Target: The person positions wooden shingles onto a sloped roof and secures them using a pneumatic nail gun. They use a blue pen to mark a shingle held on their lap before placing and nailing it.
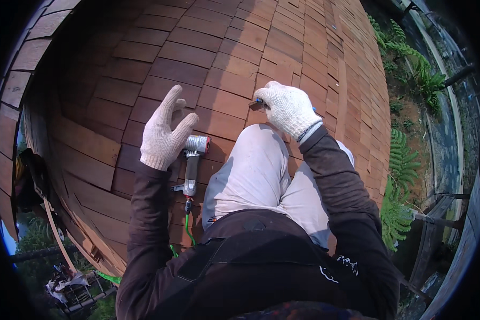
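My left hand (pixel 164 133), in a white knit glove, is raised over the shingles with its fingers apart and nothing in them. Just beside it, an air nail gun (pixel 191 165) with a silver head and grey grip lies on the roof, joined to a green hose (pixel 189 229). My right hand (pixel 293 106), gloved the same way, is closed around a small blue-handled tool (pixel 258 101). A short flat dark end pokes out past the fingers, close to the wooden shingles (pixel 224 104). Most of this tool is hidden by the glove, so its exact kind cannot be made out.
My bent knees (pixel 256 160) rest on the shingled slope. At the left, the roof's curved edge (pixel 74 213) drops away toward scaffolding (pixel 82 298) below. Ferns (pixel 402 160) and a wooden railing (pixel 437 229) lie beyond the right edge.
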Demonstrator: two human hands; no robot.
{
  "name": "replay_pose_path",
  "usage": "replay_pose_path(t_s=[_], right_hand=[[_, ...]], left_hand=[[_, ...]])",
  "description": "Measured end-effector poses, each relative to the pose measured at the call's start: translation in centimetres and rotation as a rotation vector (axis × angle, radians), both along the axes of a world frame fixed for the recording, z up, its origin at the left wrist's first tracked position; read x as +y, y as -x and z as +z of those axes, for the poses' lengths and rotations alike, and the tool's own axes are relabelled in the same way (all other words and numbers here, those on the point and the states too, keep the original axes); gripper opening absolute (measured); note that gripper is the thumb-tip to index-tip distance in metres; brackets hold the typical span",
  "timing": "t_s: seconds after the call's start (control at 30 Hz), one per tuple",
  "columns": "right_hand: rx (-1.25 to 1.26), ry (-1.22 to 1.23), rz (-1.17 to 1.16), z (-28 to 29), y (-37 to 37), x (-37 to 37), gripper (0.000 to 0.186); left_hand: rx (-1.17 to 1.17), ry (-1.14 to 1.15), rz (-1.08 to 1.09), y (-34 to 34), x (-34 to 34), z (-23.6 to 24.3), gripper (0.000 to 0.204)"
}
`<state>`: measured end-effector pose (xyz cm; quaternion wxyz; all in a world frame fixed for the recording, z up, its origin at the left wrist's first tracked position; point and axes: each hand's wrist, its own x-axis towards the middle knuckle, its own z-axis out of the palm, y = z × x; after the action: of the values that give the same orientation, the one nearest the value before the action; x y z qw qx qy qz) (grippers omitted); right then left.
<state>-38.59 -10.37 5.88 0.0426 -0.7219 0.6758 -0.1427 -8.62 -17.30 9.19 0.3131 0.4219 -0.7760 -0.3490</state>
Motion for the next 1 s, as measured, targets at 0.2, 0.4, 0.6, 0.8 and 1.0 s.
replay_pose_path(t_s=[0.2, 0.4, 0.6, 0.8, 1.0], right_hand=[[0.169, -0.092, 0.086, -1.4, 0.3, 0.8, 0.013], [0.073, 0.003, 0.010, -1.5, 3.5, 1.0, 0.016], [-0.076, -0.010, 0.037, -3.7, 2.2, -0.6, 0.016], [-0.294, 0.209, -0.114, -2.7, 2.9, -0.2, 0.031], [-0.385, 0.181, -0.194, -3.6, 4.7, -0.8, 0.025]], left_hand=[[-0.221, -0.185, -0.301, 12.4, -1.9, -8.3, 0.082], [-0.184, -0.317, -0.462, 16.3, -0.7, -10.2, 0.049], [-0.192, -0.062, -0.240, 16.2, -1.3, -14.4, 0.031], [0.217, -0.639, 0.076, 16.6, -4.7, -16.8, 0.032], [0.376, -0.833, 0.261, 15.3, -8.6, -17.0, 0.021]])
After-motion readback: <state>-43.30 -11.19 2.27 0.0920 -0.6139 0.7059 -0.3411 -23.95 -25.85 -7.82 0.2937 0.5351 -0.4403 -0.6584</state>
